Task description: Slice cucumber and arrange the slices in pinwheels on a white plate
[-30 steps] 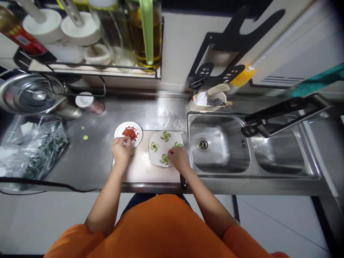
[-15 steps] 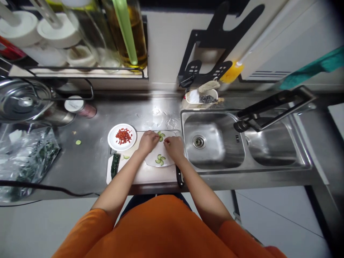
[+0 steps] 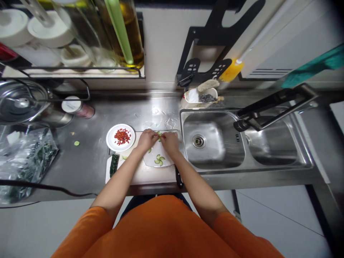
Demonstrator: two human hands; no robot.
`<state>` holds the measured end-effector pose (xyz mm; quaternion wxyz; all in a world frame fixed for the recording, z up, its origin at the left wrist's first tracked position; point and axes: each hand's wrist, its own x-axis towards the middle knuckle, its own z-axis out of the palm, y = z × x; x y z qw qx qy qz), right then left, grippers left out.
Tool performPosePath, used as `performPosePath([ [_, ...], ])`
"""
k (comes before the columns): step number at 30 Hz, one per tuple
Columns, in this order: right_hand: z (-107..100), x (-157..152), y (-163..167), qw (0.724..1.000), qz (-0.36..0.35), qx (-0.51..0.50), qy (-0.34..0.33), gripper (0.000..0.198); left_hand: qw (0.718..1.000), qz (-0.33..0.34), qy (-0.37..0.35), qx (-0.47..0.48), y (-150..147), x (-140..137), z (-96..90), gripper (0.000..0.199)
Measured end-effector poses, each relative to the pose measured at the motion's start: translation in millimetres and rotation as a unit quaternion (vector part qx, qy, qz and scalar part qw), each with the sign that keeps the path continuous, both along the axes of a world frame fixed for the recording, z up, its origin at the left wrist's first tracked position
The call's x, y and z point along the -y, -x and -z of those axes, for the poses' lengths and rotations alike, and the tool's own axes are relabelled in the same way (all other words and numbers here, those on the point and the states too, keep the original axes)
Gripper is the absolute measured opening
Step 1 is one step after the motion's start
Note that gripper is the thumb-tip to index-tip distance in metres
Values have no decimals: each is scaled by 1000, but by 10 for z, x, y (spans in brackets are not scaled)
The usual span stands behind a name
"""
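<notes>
My left hand [image 3: 147, 141] is closed, its fingertips pressed to the upper flower of cucumber slices [image 3: 159, 137] on a clear-edged pale plate [image 3: 150, 162]. Right beside it my right hand [image 3: 170, 141] is closed in a pinch over the same slices; what lies between its fingertips is too small to tell. Nearer me on that plate lies a second flower of cucumber slices [image 3: 159, 160]. Under the plate is a white cutting board [image 3: 146, 177], bearing a piece of cucumber [image 3: 114, 165] at its left. A white dish [image 3: 109, 140] of small red berries sits at the board's upper left corner.
A black-handled knife [image 3: 179, 178] lies at the board's right edge. The double sink [image 3: 215, 143] with its black faucet [image 3: 264, 107] is to the right. Leftward are a plastic bag of greens [image 3: 34, 161], a lidded jar [image 3: 80, 108] and a steel pot [image 3: 57, 116].
My right hand has moved left and slightly up, so its fingertips now meet the left hand's at the upper cucumber flower. The left hand stays at the flower.
</notes>
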<state>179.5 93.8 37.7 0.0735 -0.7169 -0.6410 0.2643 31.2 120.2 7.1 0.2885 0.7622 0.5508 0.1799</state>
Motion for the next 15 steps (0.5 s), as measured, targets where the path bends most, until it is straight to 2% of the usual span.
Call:
performPosePath([
  [15, 1, -63, 21, 999, -7, 16, 35, 24, 1000, 7, -13, -19, -27, 0, 20, 20],
])
